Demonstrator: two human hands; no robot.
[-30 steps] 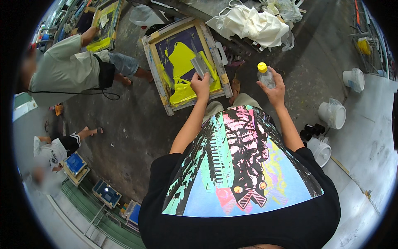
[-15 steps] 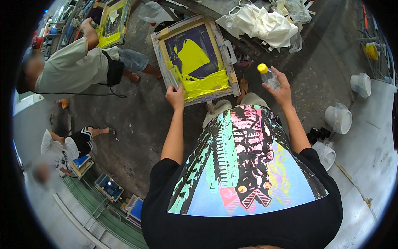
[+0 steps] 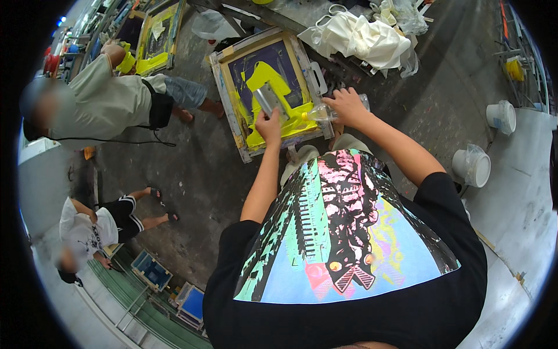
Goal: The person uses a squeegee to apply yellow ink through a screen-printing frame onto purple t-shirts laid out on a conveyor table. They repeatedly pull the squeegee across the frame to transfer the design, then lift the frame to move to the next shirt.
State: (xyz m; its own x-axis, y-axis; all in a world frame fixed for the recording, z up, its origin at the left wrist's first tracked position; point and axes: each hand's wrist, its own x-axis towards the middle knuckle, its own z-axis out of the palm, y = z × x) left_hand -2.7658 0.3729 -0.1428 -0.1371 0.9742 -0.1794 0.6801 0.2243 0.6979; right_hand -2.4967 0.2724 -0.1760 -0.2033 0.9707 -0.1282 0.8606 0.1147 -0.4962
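Note:
In front of me lies a screen-printing frame (image 3: 225,93), its dark mesh smeared with bright yellow ink (image 3: 269,74), thickest along the near side. My left hand (image 3: 269,128) is closed on a squeegee (image 3: 267,100) with a flat grey face, held tilted over the mesh. A clear plastic bottle (image 3: 321,113) with a yellow cap is in my right hand (image 3: 347,108), fingers wrapped round it. The bottle lies nearly level, its cap pointing left over the frame's near right part, close to the squeegee. Whether liquid leaves it, I cannot tell.
Crumpled white fabric (image 3: 363,38) lies on the bench beyond the frame. To the left, a co-worker (image 3: 113,102) stands by another yellow-inked frame (image 3: 170,38); a second person (image 3: 96,230) is at lower left. White buckets (image 3: 478,167) stand along the right wall.
My right hand has swung the bottle left from beside the frame and tipped it over the mesh. My left hand has moved the squeegee right, inward over the ink.

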